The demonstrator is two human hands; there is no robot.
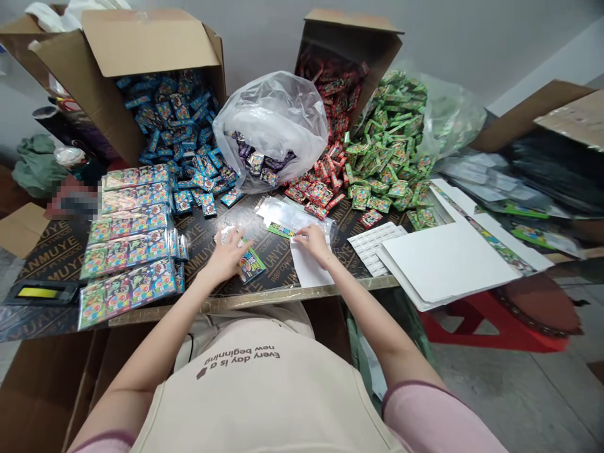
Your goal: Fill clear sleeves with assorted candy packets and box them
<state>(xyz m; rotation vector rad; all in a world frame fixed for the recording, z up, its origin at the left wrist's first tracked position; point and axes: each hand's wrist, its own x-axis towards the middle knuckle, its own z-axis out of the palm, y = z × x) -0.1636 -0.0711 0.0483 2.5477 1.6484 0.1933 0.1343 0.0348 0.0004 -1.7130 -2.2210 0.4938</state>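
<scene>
My left hand (227, 255) rests on the dark board (61, 251), its fingers curled over a clear wrapper with a small green sweet packet (252, 264) just to its right. My right hand (314, 242) lies on a white card (309, 267), its fingertips pinching the edge of a clear plastic sleeve (287, 217) that has a green printed strip inside. Both hands are close together near the board's front edge.
Filled display strips (129, 245) are stacked at left. Behind stand a carton of blue packets (174, 126), a clear bag of purple ones (271, 126), a carton of red ones (337, 88) and a heap of green ones (391, 145). White card sheets (443, 261) lie right, above a red stool (495, 321).
</scene>
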